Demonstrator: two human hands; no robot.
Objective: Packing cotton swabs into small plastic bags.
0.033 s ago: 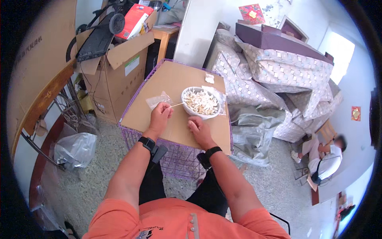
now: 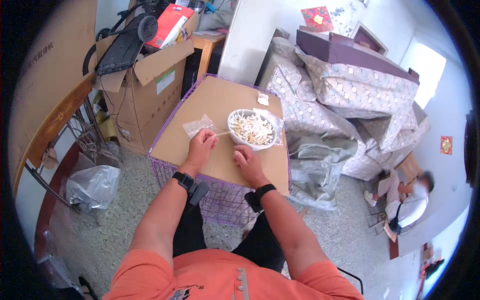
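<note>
My left hand (image 2: 202,145) pinches a cotton swab (image 2: 223,133) between thumb and fingertips, its stick pointing right toward the bowl's rim. A round white bowl (image 2: 256,147) is heaped with loose cotton swabs (image 2: 251,127). Just in front of that bowl, my right hand (image 2: 246,161) rests low over the cardboard with curled fingers. Whether anything lies inside those fingers is hidden. Beyond my left hand lies a clear plastic bag (image 2: 199,126). More clear plastic (image 2: 275,120) sits at the bowl's far right, and a small white packet (image 2: 263,99) lies behind it.
The cardboard sheet (image 2: 200,100) tops a purple wire cage (image 2: 225,202). An open carton (image 2: 155,95) stands at the left. Wrapped cushions (image 2: 350,85) pile up at the right above a greyish plastic sack (image 2: 317,170). A seated person (image 2: 407,207) is far right.
Both hands stay almost in place. The swab in my left hand has shifted slightly and looks more blurred; my right hand has moved a touch left.
</note>
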